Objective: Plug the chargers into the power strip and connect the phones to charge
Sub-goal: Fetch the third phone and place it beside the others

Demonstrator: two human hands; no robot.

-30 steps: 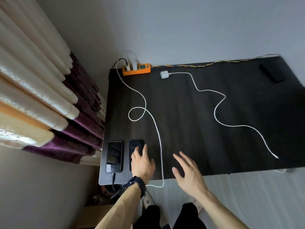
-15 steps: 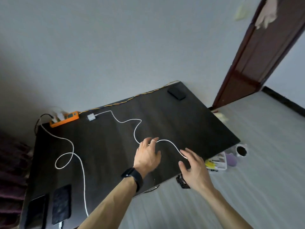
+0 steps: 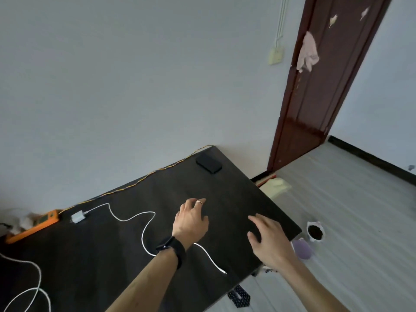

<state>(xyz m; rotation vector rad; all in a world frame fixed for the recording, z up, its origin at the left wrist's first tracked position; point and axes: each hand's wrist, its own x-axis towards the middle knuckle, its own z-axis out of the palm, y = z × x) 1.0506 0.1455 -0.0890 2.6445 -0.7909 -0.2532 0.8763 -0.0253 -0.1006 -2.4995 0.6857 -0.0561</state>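
Note:
An orange power strip (image 3: 33, 226) lies at the far left edge of the dark table (image 3: 225, 192), with plugs in it. Beside it a loose white charger block (image 3: 77, 217) lies unplugged, and its white cable (image 3: 144, 230) winds across the table to a free end near the front edge. A black phone (image 3: 209, 163) lies at the table's far corner. My left hand (image 3: 191, 219), a black watch on its wrist, hovers over the middle of the table with fingers relaxed. My right hand (image 3: 267, 239) hovers near the right edge, fingers spread, holding nothing. Another white cable (image 3: 38, 273) loops at the lower left.
A brown door (image 3: 315, 91) stands behind the table's right corner. On the floor by the table's right edge are a white cup with dark contents (image 3: 315, 231), a purple object (image 3: 304, 249) and a yellowish item (image 3: 278, 186). A thin orange cord (image 3: 139, 182) runs along the wall edge.
The view has swung further right and up; the two phones at the left are out of sight. Both hands have moved right along the table, past the cable, toward the far corner.

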